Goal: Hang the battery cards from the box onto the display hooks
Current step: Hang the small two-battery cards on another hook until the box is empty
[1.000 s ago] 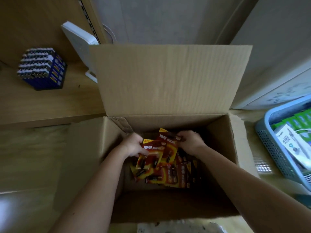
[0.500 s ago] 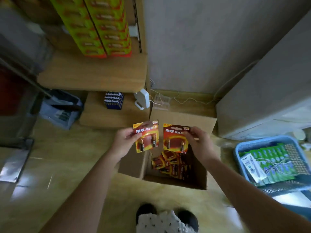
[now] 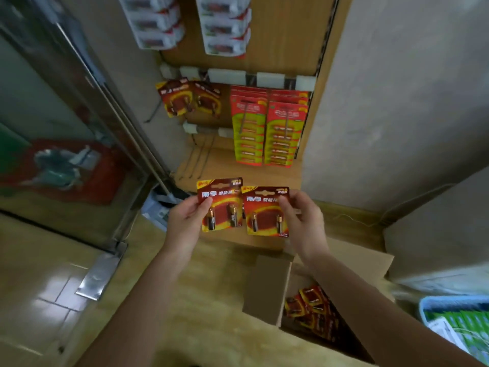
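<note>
Tan floor (image 3: 206,282); open box (image 3: 267,295); seemingly a blue basket (image 3: 423,311)

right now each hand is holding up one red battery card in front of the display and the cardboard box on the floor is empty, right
Not quite. The head view shows the cardboard box is not empty: more red cards lie inside it. The rest stands: the left hand holds one battery card and the right hand another in front of the display.
</note>
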